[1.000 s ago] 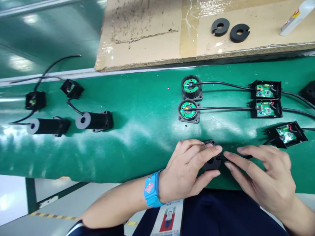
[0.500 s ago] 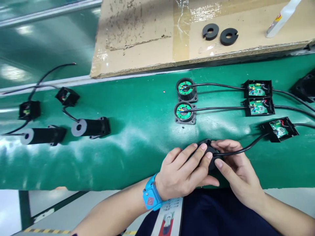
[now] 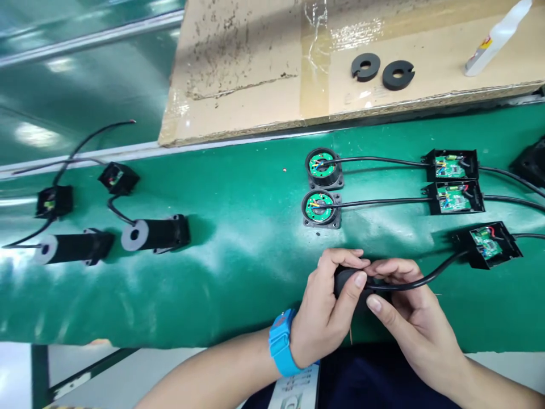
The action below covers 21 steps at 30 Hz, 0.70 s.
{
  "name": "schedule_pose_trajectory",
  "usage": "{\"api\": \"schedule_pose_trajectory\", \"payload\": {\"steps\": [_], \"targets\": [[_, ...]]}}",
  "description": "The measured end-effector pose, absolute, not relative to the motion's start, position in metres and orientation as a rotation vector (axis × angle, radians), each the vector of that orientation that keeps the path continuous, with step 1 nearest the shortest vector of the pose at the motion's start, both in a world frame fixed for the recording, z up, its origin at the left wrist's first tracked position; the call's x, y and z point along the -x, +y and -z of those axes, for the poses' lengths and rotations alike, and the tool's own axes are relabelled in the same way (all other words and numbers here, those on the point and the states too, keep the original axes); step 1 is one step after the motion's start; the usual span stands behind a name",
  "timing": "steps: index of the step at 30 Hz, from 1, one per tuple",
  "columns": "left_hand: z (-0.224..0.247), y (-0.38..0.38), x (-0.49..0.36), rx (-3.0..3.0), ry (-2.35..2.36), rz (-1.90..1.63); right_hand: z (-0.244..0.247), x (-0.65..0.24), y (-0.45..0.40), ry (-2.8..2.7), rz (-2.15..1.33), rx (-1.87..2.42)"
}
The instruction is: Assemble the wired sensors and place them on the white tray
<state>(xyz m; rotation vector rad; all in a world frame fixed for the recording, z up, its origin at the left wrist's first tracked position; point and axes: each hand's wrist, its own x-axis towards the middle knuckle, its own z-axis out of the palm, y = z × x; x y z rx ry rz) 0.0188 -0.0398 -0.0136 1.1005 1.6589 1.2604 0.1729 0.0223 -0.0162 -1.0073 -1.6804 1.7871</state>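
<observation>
Near the front edge of the green table, my left hand (image 3: 330, 304), with a blue wrist strap (image 3: 283, 342), grips a round black part (image 3: 347, 279) between thumb and curled fingers. On its right side my right hand (image 3: 415, 312) closes round the same part. A black cable (image 3: 430, 278) runs from the part over my right fingers to an open black box (image 3: 489, 244) with a green circuit board. My hands cover most of the part.
Two round housings (image 3: 320, 205) with green boards are cabled to two open boxes (image 3: 453, 197). Black cylinders (image 3: 155, 234) and small boxes (image 3: 119, 177) lie left. Behind, cardboard (image 3: 238, 68) bears two notched black rings (image 3: 398, 75) and a bottle (image 3: 496, 40).
My left hand has gone from lying flat over the black part to gripping its left side with thumb and fingers. The whole view has shifted slightly, with the table lower in it.
</observation>
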Motion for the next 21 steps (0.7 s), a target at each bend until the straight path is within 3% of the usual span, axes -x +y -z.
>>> {"api": "schedule_pose_trajectory", "payload": {"steps": [7, 13, 21], "targets": [[0.014, -0.039, -0.018, -1.046, 1.644, -1.322, 0.014, -0.166, 0.025, -1.633, -1.808, 0.993], [0.019, -0.031, 0.017, -1.246, 1.209, -1.195, 0.017, -0.162, 0.031, -1.592, -1.845, 0.942], [0.027, -0.033, 0.013, -1.538, 1.468, -1.268, 0.017, -0.162, 0.028, -1.430, -2.042, 0.935]]}}
